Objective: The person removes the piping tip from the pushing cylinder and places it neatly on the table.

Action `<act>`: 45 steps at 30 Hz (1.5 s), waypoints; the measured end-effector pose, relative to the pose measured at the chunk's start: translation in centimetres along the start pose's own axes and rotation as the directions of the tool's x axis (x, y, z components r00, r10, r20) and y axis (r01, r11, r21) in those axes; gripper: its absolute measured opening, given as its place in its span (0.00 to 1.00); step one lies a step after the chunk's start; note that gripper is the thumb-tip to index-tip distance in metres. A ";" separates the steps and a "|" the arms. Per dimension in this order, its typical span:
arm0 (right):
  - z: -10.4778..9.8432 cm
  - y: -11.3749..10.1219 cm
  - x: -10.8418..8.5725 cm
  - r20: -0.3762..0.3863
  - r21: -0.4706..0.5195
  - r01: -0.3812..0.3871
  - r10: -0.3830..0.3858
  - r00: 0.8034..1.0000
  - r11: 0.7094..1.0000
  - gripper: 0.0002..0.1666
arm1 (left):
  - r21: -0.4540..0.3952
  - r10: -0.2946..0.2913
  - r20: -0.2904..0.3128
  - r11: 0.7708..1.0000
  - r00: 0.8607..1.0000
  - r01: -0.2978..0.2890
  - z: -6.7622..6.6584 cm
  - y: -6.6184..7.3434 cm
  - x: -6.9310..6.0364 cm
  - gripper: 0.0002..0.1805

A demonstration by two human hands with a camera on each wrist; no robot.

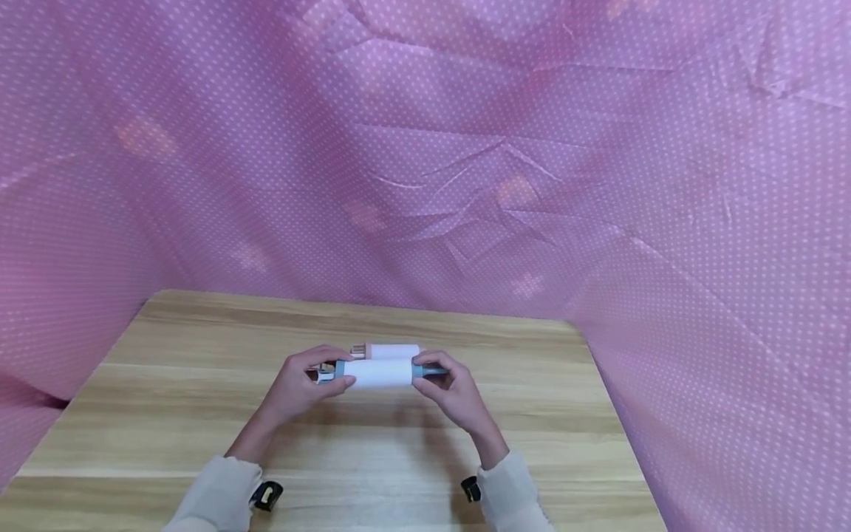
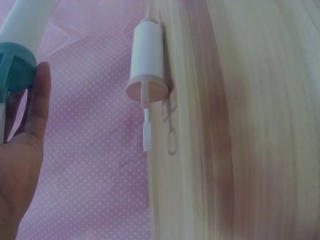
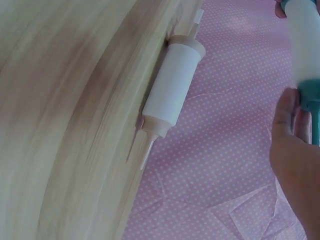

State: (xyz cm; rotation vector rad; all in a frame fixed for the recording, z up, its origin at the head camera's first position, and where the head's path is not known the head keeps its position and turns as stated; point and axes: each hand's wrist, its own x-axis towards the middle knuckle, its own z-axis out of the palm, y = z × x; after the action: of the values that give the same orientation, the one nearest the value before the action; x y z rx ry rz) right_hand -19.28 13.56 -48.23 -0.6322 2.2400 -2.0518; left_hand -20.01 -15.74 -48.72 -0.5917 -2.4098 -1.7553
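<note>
From where I stand, pink cloth with small white dots hangs in creases along the left, the back and the right of a pale wood-grain desk. At the left, a cream-coloured left sleeve reaches in over the desk, with a small black fitting by its cuff.

Beyond that cuff, the person's left hand pinches the left end of a white plastic cylinder with teal ends, thumb on the near side and fingers on the far side, around the teal collar. A narrow pale end piece sticks out past the collar, inside the curve of the hand. The cylinder lies crosswise between both hands, near the middle of the desk from side to side, and it looks raised off the wood.

Just behind it, on the desk, lies a slightly smaller white cylinder with peach-pink ends, roughly parallel to the held one. Its peach collar and slim whitish handle point left; a thin pale nozzle points right. Neither of the hands grips it.

Further right, the right hand pinches the other teal end, thumb nearer and fingers farther, and a slender teal nozzle runs between them toward the palm. Past that wrist come a second black fitting and the cream-coloured right sleeve.
</note>
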 end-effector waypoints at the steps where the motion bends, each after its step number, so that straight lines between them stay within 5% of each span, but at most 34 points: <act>1: 0.0 0.0 0.0 0.002 0.007 0.004 -0.004 1.000 1.000 0.15 | -0.003 0.001 0.002 1.000 1.000 -0.001 0.0 0.1 0.0 0.16; 11: 0.0 -0.3 0.2 -0.073 0.061 -0.062 0.066 0.995 0.996 0.12 | -0.008 0.005 0.007 1.000 1.000 -0.005 0.1 0.4 0.0 0.16; 19: -0.3 -0.1 0.6 -0.057 0.107 -0.124 0.130 0.990 0.986 0.30 | 0.023 0.013 -0.002 1.000 1.000 -0.013 0.3 0.3 0.2 0.17; 28: -0.9 -0.3 0.1 0.059 0.027 -0.177 0.175 0.983 0.984 0.24 | 0.033 0.047 -0.004 0.998 0.999 -0.046 0.3 0.0 0.0 0.16; 45: -0.9 -0.1 0.3 -0.011 0.005 -0.128 0.128 0.992 0.992 0.14 | 0.017 0.003 0.010 1.000 1.000 -0.003 0.5 -0.2 0.2 0.16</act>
State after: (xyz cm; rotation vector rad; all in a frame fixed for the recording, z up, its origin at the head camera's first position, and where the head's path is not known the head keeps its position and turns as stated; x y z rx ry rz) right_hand -19.81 14.28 -47.97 -0.4644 2.2186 -2.0043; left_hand -20.22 -15.27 -48.96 -0.6032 -2.4274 -1.7326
